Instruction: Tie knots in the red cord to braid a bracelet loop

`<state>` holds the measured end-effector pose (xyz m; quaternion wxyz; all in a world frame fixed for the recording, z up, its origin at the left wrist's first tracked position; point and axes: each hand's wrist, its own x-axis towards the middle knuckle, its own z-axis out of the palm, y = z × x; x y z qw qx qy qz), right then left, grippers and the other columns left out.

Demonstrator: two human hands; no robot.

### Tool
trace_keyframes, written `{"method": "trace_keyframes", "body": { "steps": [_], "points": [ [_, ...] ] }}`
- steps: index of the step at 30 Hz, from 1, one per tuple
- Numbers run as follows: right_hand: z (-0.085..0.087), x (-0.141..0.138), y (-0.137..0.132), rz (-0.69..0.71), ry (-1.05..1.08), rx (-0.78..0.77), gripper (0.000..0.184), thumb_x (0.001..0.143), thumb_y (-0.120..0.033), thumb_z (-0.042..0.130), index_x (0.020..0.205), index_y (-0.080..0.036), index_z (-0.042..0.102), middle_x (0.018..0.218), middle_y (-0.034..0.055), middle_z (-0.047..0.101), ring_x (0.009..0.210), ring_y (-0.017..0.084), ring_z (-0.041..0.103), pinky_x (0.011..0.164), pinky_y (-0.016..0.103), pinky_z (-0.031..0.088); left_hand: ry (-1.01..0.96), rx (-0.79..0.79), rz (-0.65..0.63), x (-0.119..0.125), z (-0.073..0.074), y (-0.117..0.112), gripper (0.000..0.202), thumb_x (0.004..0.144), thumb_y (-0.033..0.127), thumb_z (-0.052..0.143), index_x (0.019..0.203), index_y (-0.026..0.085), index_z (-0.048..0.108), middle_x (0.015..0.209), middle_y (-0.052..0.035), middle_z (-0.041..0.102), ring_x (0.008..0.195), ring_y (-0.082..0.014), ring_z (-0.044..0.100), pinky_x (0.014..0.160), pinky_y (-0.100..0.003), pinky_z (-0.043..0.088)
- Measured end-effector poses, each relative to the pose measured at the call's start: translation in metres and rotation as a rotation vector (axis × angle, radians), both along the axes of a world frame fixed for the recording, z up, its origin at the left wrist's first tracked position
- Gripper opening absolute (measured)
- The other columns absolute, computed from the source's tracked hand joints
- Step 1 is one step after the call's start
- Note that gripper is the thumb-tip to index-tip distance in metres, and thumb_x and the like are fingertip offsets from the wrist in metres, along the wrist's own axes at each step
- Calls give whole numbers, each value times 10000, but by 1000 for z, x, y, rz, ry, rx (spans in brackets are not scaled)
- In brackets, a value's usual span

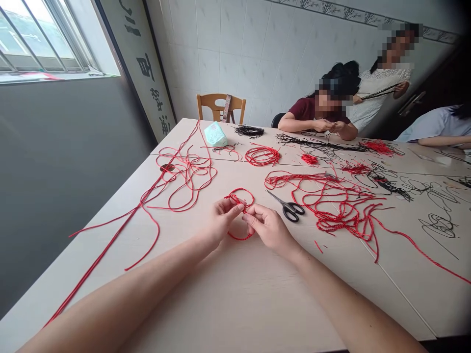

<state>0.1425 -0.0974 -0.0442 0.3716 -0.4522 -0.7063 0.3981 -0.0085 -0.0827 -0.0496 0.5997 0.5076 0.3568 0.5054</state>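
Observation:
Both hands meet over the white table (228, 294), working a braided red cord loop (246, 194). My left hand (222, 219) pinches the loop's knotted part between thumb and fingers. My right hand (268, 226) pinches the same cord just beside it, fingers curled. The lower end of the loop curves under the hands. Black-handled scissors (288, 207) lie right of my right hand, blades closed.
Loose red cords (184, 176) trail across the left of the table. A pile of braided red cord (338, 206) lies to the right, with black cords (320, 143) beyond. A green tissue pack (215, 134) and a wooden chair (221, 107) are at the back. Three people are at the far right.

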Motion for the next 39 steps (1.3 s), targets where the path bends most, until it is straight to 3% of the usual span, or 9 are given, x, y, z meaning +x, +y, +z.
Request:
{"method": "trace_keyframes", "body": {
  "steps": [10,15,19,30,33,39],
  "points": [
    [-1,2,0,-55,-2,11,231,858,-388,483,748,-191,530,562,-23,544,537,124,515,569,243,407,-36,-63,-24,-2,-8,5,316,783,430,582,882,141,663,852,-60,643,787,-133,549,790,-265,406],
    [0,3,1,-58,4,-3,231,843,-385,506,730,-187,535,558,-21,547,540,124,519,581,249,415,-82,-40,18,-3,-7,5,227,764,389,617,762,162,597,766,-8,594,724,-102,502,712,-224,379],
    [0,4,3,-43,135,-95,264,818,-414,540,870,-165,613,558,-23,538,560,128,528,609,260,438,-67,-44,22,-3,-4,3,226,761,390,617,753,166,591,726,7,565,680,-94,467,677,-217,359],
    [1,7,6,-84,182,-102,230,771,-385,604,831,-168,649,613,-18,565,561,121,542,569,254,439,-135,-130,-74,-5,-7,5,252,780,400,586,758,155,640,752,-22,595,725,-114,512,700,-234,375],
    [3,9,7,-106,174,-69,239,780,-391,592,837,-165,647,597,-22,553,552,121,535,571,258,438,-69,-113,-45,-5,-7,5,307,791,444,555,796,158,665,835,-49,632,779,-136,534,725,-250,383],
    [7,7,5,-117,128,-33,212,804,-366,565,797,-162,623,590,-23,543,550,114,519,566,247,423,54,-27,-66,-5,-6,3,291,735,419,639,853,157,678,729,-14,613,660,-105,480,658,-236,356]
  ]
}}
